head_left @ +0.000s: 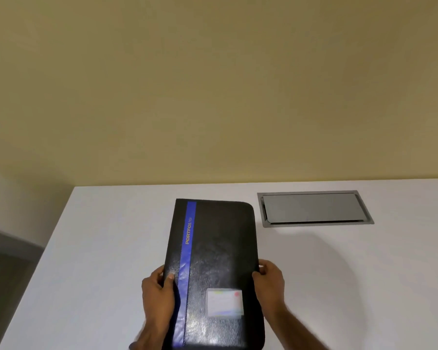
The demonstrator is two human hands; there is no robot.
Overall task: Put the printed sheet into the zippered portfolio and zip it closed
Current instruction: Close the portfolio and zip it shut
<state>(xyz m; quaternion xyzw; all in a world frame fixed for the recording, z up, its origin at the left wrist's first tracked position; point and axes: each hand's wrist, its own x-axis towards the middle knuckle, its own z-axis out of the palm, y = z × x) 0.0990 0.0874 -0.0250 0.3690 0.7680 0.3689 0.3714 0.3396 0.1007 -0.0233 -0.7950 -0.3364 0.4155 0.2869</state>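
Glossy, pebbled black rectangular portfolio [213, 269]

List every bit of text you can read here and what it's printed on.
"PORTFOLIO": gold letters running along the blue stripe on the black portfolio; the last letters are smeared.
Card in the cover's clear pocket: printed, but too blurred to read.
Table and grey hatch: no text visible.
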